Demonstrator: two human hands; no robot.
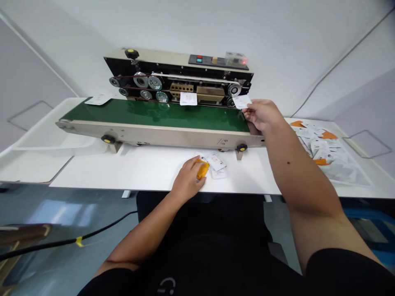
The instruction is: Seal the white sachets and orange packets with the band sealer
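My right hand (262,114) pinches a small white packet (241,101) at the right end of the sealing machine (179,78), by its intake over the green conveyor belt (148,113). My left hand (189,177) rests on the white table (138,168), fingers curled around an orange item (203,168) beside a few white packets (217,164). Another white packet (188,98) rides midway along the sealer's band. One more packet (98,99) lies at the belt's left end.
A pile of white and orange packets (324,150) covers the table at the right. A white tray (52,135) sits under the belt's left end. A black cable with yellow tape (78,240) runs across the floor at the left.
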